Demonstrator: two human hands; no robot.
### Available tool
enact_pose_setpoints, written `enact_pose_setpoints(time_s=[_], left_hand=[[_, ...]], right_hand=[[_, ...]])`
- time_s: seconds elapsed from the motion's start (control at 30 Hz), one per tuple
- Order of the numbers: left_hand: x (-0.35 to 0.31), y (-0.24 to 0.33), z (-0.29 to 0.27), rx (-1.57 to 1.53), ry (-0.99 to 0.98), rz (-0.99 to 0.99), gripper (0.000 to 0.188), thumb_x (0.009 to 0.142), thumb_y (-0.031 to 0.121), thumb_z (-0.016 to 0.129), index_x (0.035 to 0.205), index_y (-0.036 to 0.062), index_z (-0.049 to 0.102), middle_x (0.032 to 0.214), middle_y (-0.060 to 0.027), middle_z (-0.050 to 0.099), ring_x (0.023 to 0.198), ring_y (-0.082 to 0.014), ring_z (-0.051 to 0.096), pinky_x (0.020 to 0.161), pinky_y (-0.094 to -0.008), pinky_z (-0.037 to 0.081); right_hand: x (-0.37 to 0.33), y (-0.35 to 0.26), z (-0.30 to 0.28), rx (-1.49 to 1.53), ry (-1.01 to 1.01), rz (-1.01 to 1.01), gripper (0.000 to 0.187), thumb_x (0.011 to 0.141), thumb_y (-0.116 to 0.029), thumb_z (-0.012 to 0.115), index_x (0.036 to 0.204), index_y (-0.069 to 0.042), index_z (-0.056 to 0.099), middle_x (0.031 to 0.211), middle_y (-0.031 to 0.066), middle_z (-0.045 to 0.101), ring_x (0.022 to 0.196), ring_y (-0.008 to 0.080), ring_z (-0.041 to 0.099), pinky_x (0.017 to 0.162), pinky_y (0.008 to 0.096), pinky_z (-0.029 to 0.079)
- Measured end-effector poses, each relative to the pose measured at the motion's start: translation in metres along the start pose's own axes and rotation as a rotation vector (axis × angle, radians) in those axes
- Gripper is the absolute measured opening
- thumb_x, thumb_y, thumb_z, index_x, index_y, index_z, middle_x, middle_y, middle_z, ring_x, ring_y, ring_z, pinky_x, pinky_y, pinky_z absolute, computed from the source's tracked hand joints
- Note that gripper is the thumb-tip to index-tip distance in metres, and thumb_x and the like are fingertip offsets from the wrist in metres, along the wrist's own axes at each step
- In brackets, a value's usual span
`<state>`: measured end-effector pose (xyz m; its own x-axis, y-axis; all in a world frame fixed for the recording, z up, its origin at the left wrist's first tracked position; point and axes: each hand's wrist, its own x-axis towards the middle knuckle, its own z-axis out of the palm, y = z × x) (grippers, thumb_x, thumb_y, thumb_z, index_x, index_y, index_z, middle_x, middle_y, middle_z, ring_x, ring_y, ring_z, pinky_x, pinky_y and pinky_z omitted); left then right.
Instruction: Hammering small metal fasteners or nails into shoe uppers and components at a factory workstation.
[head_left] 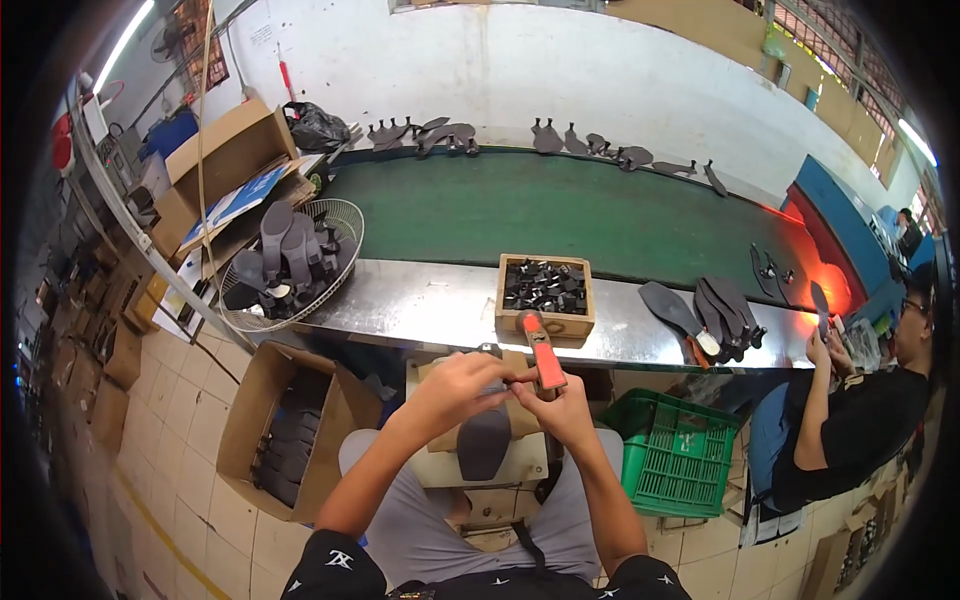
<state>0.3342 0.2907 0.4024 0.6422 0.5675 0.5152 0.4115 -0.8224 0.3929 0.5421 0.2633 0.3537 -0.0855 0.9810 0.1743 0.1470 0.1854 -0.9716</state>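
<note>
My left hand (463, 392) and my right hand (563, 408) meet in front of me, fingertips pinched close together at the far end of a dark grey shoe sole (484, 446). Whatever lies between the fingers is too small and covered to name. The sole rests on a pale work fixture (440, 466) between my knees. A red-handled lever (543, 362) rises beside the right hand, partly covering it. Just beyond the hands, a wooden box (546, 325) holds many small black and metal parts (545, 287).
A metal bench edge (420, 290) and green conveyor belt (450, 200) run ahead. Soles fill a wire basket (345, 215) at left and lie in a stack (725, 312) at right. A cardboard box (238, 440) and green crate (680, 455) flank me. A co-worker (850, 430) sits right.
</note>
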Motion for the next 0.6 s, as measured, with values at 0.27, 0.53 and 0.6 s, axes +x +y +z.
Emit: enact_pose_setpoints(time_s=[0.27, 0.53, 0.6], left_hand=[[-0.033, -0.091, 0.069, -0.182, 0.109, -0.598, 0.033, 0.087, 0.033, 0.072, 0.114, 0.0146, 0.069, 0.119, -0.0076, 0.068, 0.112, -0.0270, 0.061, 0.104, -0.0569, 0.024], [-0.066, -0.054, 0.060, -0.027, 0.191, -0.474, 0.031, 0.086, 0.026, 0.072, 0.114, 0.0142, 0.068, 0.118, -0.0056, 0.066, 0.120, -0.0200, 0.057, 0.110, -0.0547, 0.018], [-0.069, -0.053, 0.061, -0.021, 0.184, -0.452, 0.032, 0.085, 0.024, 0.071, 0.115, 0.0129, 0.067, 0.120, -0.0053, 0.065, 0.121, -0.0201, 0.056, 0.109, -0.0545, 0.019]], right_hand=[[0.045, 0.001, 0.019, -0.114, -0.053, -0.056, 0.026, 0.084, -0.018, 0.075, 0.099, 0.001, 0.067, 0.075, 0.0074, 0.068, 0.067, 0.0088, 0.060, 0.064, 0.0284, 0.049], [0.046, 0.001, 0.022, -0.303, -0.195, -0.215, 0.021, 0.083, -0.013, 0.072, 0.096, 0.001, 0.064, 0.077, 0.0160, 0.065, 0.066, 0.0278, 0.061, 0.065, 0.0349, 0.050], [0.043, -0.001, 0.023, -0.348, -0.236, -0.232, 0.021, 0.083, -0.013, 0.072, 0.095, 0.001, 0.063, 0.078, 0.0168, 0.064, 0.068, 0.0322, 0.061, 0.066, 0.0356, 0.050]])
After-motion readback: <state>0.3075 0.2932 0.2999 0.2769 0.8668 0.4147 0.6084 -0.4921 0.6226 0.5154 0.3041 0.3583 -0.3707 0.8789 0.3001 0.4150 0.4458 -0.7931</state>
